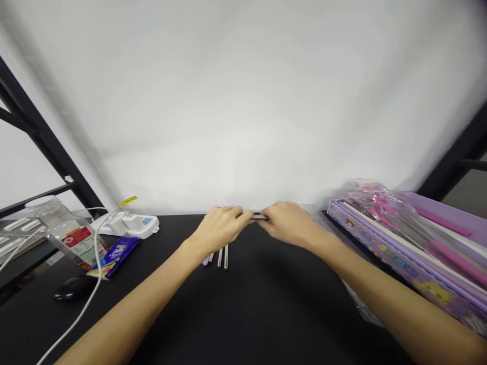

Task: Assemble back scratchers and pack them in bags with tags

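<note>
Thin, shiny metal rods (226,257) lie on the black desk (243,314), partly covered by my left hand (220,229). Beside them a purple rounded end (206,261) pokes out. Above the desk, near the wall, a slim metal piece (259,217) spans the short gap between my hands. The fingers of my left hand are closed on its left end, and my right hand (286,221) pinches its right end. My fingers hide both ends, so its exact kind does not show.
At the left are a clear plastic jar (72,233), a blue packet (120,256), a white power strip (146,225), a black mouse (74,288) and a white cable (85,306). A purple box (380,243) with plastic-wrapped pink items (386,208) stands right. The white wall (243,101) closes the back.
</note>
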`<state>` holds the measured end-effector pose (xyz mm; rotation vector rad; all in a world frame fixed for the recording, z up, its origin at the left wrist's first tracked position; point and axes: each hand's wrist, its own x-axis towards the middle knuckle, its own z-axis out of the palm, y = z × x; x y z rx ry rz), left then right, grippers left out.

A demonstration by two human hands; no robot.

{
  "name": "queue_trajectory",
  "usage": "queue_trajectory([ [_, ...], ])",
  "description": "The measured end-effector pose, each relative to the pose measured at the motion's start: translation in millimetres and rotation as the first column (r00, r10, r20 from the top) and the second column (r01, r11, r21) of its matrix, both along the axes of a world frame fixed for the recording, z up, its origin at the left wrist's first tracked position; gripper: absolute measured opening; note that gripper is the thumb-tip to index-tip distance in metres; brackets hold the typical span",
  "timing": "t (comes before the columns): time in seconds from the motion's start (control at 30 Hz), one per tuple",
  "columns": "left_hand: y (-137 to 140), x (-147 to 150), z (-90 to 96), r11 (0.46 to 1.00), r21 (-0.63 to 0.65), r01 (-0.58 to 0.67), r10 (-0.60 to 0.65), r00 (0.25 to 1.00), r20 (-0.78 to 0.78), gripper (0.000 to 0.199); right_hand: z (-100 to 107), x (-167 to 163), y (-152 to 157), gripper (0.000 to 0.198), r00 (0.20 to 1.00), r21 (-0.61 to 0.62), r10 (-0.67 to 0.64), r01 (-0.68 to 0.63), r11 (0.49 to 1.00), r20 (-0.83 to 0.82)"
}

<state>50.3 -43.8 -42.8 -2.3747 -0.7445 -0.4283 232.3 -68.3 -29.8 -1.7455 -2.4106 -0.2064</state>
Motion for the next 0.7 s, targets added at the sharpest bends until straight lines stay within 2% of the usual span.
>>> queue_trajectory([
  [0.07,1.2,-6.2,1.4,1.0,-0.008,-0.005,0.005,1.0,-0.025,0.025,-0.9,-0.4,0.9,0.039,1.0,0.025,-0.015,0.015,1.0,0.028],
  [0.17,10.1,-34.0,5.2,0.998,-0.046,-0.04,0.039,0.999,-0.034,0.021,-1.7,18.6,4.3,0.049,0.996,0.034,-0.06,0.058,0.998,0.061],
  [0.3,24.8,-66.6,9.6,0.986,-0.039,-0.163,0.164,0.986,0.025,0.012,1.1,49.8,7.3,0.06,0.966,0.022,-0.191,0.19,0.982,0.174],
  [0.37,24.5,-58.8,8.2,0.982,-0.013,-0.189,0.189,0.982,0.028,0.011,2.2,47.9,6.4,0.055,0.965,0.035,-0.184,0.181,0.983,0.185],
  [0.47,17.3,-30.3,4.0,0.992,0.048,-0.118,0.118,0.993,-0.009,0.016,1.6,32.0,4.9,0.042,0.993,0.051,-0.095,0.092,0.994,0.072],
  [0.53,15.8,-25.6,4.0,0.99,0.073,-0.119,0.12,0.993,-0.01,0.019,1.3,32.6,5.6,0.044,0.994,0.074,-0.104,0.102,0.992,0.033],
  [0.6,20.6,-42.8,8.4,0.975,0.084,-0.206,0.203,0.978,0.035,0.02,2.1,50.2,7.1,0.049,0.977,0.108,-0.199,0.19,0.976,0.079],
  [0.7,32.0,-83.8,19.7,0.911,0.124,-0.394,0.375,0.914,0.153,0.024,4.5,86.3,6.3,0.056,0.898,0.116,-0.41,0.395,0.911,0.161],
])
